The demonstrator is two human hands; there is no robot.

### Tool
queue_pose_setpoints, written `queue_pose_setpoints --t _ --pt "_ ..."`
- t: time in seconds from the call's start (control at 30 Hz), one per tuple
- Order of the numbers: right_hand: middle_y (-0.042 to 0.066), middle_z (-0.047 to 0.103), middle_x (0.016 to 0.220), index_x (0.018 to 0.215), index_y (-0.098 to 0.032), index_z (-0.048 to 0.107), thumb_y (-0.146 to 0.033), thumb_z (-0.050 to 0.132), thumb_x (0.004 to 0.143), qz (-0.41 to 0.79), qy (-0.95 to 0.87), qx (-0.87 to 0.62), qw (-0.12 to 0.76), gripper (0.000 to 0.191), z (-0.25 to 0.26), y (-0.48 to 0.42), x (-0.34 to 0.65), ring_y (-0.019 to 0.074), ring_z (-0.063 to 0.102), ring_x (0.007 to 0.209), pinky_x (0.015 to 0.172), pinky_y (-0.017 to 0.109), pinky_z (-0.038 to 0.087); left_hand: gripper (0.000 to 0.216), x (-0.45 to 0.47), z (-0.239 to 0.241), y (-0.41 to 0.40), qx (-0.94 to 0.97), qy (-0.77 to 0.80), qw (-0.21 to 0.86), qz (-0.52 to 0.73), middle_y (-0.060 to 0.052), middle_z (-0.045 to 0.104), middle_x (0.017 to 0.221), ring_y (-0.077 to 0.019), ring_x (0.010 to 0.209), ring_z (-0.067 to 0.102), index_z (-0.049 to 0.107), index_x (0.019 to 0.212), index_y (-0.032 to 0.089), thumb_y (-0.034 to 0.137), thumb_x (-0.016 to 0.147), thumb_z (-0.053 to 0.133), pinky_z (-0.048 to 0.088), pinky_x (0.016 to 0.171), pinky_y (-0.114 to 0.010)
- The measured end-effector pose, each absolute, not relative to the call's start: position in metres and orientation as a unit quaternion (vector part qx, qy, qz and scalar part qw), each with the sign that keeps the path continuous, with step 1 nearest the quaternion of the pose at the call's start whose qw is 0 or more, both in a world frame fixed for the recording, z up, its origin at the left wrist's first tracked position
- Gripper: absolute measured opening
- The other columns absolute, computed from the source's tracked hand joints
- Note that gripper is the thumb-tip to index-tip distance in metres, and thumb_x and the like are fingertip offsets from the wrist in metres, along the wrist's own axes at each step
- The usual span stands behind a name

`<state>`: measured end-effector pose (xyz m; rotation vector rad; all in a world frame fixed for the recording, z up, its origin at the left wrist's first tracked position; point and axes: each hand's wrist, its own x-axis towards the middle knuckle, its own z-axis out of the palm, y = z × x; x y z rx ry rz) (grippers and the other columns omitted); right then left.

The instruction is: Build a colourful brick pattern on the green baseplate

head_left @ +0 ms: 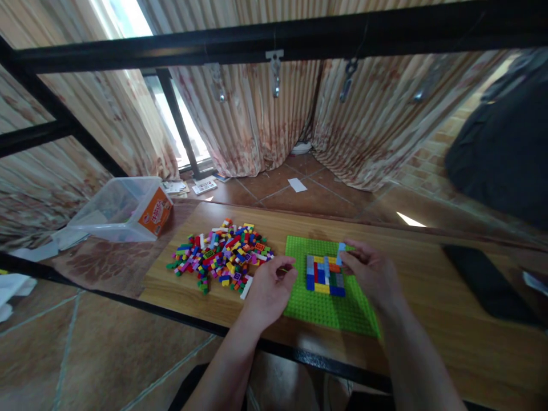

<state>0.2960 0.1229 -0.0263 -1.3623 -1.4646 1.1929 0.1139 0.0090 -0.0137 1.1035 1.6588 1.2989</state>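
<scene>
A bright green studded baseplate (308,318) lies on the wooden table, carrying a small square build of toy bricks (322,289) in blue, yellow, red, grey and orange. Over the build's far right corner, my right hand (377,277) pinches a light blue toy brick (341,252) between thumb and fingers. Whether the brick touches the build cannot be made out. My left hand (270,291) hovers at the baseplate's left edge, fingers loosely curled with a gap to the thumb and nothing visible between them. Beside it is a white brick (246,287) at the edge of the loose pile.
A heap of loose coloured bricks (226,254) covers the table's left part. Left of the table stands a clear plastic box (115,220) with an orange label. A dark phone-like slab (488,282) lies at the right. A black metal bar (240,43) crosses above, before curtains.
</scene>
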Motion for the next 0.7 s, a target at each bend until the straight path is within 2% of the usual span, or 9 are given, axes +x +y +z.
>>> queue_pose_setpoints --t 0.17,0.33,0.7 --pt "0.003 0.071 0.068 0.103 -0.014 0.07 -0.036 0.071 0.067 0.452 -0.601 -0.572 0.326 0.043 -0.031 0.128 0.32 0.0176 0.065 0.059 0.056 0.029 0.05 0.021 0.12 -0.014 0.01 0.46 0.657 0.368 0.471 -0.005 0.072 0.087 -0.0173 0.076 0.065 0.072 0.099 0.018 0.021 0.083 0.058 0.049 0.072 -0.028" --pt "0.002 0.071 0.066 0.103 -0.015 0.07 -0.034 0.067 0.069 0.406 -0.664 -0.574 0.254 0.039 -0.035 0.128 0.331 0.0182 0.066 0.059 0.056 0.029 0.048 0.022 0.128 -0.012 0.012 0.483 0.656 0.366 0.45 -0.006 0.073 0.09 -0.0181 0.076 0.065 0.072 0.099 0.018 0.022 0.084 0.057 0.048 0.071 -0.029" --pt "0.0 0.07 0.063 0.095 -0.018 0.074 -0.033 0.065 0.07 0.346 -0.719 -0.562 0.217 0.03 -0.043 0.124 0.327 0.0172 0.063 0.055 0.054 0.029 0.044 0.023 0.139 -0.018 0.015 0.498 0.654 0.374 0.43 -0.007 0.073 0.091 -0.0179 0.072 0.063 0.072 0.101 0.019 0.022 0.084 0.058 0.049 0.068 -0.03"
